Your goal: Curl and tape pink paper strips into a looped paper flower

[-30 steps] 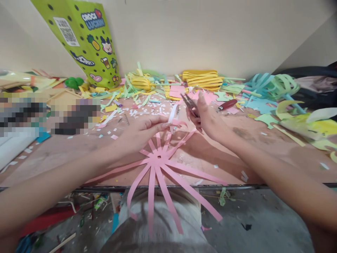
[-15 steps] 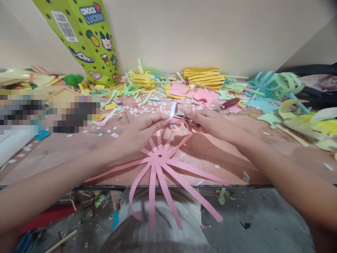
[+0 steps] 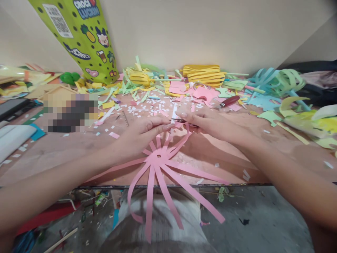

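My left hand (image 3: pixel 147 135) is closed, with thumb and fingers pinching the end of a narrow paper strip. The white part of that strip (image 3: pixel 174 113) sticks up past the scissor blades. My right hand (image 3: pixel 207 123) is closed around a small pair of scissors (image 3: pixel 181 120), whose blades point left to the strip near my left fingertips. Below both hands spreads a pink paper piece (image 3: pixel 158 159) with many long strips around a small central hole. Several of its strips hang over the table edge; others curl up to my hands. The scissor handles are mostly hidden by my right hand.
Small white and pink scraps (image 3: pixel 147 107) lie about the table (image 3: pixel 231 168). A red-handled tool (image 3: pixel 229 101) is right of my hands. Yellow fringed paper (image 3: pixel 204 75) and blue cut paper (image 3: pixel 265 79) line the back. A green printed bag (image 3: pixel 89 42) leans on the wall.
The scissor blades have come together across the strip, and its white end has dropped slightly. The view has shifted a little; both hands stay in nearly the same place.
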Available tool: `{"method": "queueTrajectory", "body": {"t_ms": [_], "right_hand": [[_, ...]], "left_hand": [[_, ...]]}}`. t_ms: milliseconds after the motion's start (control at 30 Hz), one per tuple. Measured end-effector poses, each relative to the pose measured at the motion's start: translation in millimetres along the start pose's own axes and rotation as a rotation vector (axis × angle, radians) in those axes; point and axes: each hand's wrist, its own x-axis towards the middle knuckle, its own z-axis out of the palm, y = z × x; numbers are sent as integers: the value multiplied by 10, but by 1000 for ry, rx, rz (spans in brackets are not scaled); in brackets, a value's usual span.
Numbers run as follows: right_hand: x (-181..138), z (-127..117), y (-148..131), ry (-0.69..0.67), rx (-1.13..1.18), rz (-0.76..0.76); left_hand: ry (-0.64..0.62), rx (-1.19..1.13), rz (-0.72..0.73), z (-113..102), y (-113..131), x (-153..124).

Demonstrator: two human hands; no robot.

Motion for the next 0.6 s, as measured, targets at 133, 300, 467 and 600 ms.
{"method": "queueTrajectory", "body": {"t_ms": [133,300,467,600], "right_hand": [[-16,14,-24,-10,-29,70],[-9,35,14,-36,-16,130],[4,61,41,-56,81,84],[0,79,43,-63,121,109]], "left_hand": [[-1,36,-22,8,15,-4],[8,47,-33,30,3,4],[-2,41,-37,33,3,5],[-13,33,-29,31,22,3]]}}
